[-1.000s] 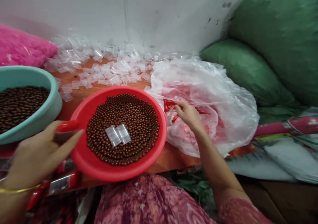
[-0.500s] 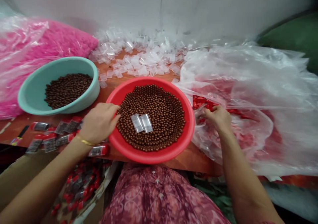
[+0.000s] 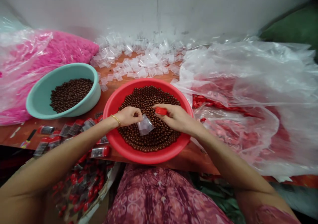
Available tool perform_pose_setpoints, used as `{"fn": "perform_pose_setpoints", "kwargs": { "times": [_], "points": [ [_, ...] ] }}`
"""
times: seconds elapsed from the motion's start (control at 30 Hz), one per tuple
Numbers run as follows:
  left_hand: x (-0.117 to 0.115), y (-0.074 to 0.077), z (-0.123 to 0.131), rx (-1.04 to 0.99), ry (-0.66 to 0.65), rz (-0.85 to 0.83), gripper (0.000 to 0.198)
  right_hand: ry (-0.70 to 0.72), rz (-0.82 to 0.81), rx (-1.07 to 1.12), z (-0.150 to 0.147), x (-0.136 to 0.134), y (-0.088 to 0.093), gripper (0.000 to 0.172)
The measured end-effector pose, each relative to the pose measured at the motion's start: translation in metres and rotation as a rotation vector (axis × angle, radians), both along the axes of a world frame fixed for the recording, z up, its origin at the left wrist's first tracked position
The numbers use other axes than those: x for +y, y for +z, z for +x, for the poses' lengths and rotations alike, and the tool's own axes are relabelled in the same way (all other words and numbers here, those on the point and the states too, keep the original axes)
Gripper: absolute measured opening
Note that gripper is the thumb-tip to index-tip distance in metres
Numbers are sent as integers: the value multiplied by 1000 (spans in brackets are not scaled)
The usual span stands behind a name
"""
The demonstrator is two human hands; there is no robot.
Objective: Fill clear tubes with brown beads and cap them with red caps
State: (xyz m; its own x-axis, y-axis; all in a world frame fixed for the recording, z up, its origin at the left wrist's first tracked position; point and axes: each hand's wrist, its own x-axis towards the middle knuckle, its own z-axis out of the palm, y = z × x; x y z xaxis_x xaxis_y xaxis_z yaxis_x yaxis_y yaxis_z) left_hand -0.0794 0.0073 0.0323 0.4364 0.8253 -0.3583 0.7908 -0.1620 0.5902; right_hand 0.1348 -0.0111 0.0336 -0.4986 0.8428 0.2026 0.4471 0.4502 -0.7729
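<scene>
My left hand [image 3: 130, 116] is closed in a pinch at the upper end of a small clear plastic container [image 3: 145, 125], over the brown beads. Two of these flat containers seem to overlap there, and I cannot separate them clearly. My right hand [image 3: 175, 117] grips a red cap [image 3: 161, 111] between thumb and fingers, a short way right of the containers. Beneath both hands, round brown beads [image 3: 149, 144] fill much of a red basin [image 3: 146, 157].
A teal basin [image 3: 37, 99] with brown beads stands left. Filled red-capped containers [image 3: 99, 151] lie by the edge, above a box [image 3: 99, 200] of more. Clear containers [image 3: 149, 61] are heaped behind. Bags hold pink pieces [image 3: 69, 48] and red caps [image 3: 203, 101].
My right hand has come left from the bag of red caps to above the red basin, with a cap. My left hand has moved from the basin's rim to the clear containers.
</scene>
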Motion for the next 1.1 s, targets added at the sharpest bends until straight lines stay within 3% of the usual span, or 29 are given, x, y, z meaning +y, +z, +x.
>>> {"fn": "perform_pose_setpoints", "kwargs": {
  "times": [0.13,0.27,0.4,0.5,0.6,0.77,0.93,1.03,1.1],
  "points": [
    [-16,6,10,-235,4,134,10,127,-2,-123,-17,8,-7,18],
    [-21,-1,19,-495,186,172,11,66,-70,-40,-14,10,-11,20],
    [-21,-9,29,-829,425,2,25,-9,-190,139,-13,8,-16,21],
    [-24,-8,36,-939,471,-194,40,-82,-400,315,-17,8,-16,28],
    [-28,-8,41,-904,358,-384,41,-145,-510,456,-20,9,-13,36],
    [-30,-12,43,-830,221,-404,37,-152,-586,471,-12,13,-6,39],
    [-39,-8,31,-603,97,-519,23,-376,-570,563,-2,28,-12,32],
    [-31,3,19,-352,188,-353,11,-431,-425,386,-3,37,-22,23],
    [-17,10,11,-124,220,-197,13,-448,-301,303,-4,39,-28,20]
  ]
}}
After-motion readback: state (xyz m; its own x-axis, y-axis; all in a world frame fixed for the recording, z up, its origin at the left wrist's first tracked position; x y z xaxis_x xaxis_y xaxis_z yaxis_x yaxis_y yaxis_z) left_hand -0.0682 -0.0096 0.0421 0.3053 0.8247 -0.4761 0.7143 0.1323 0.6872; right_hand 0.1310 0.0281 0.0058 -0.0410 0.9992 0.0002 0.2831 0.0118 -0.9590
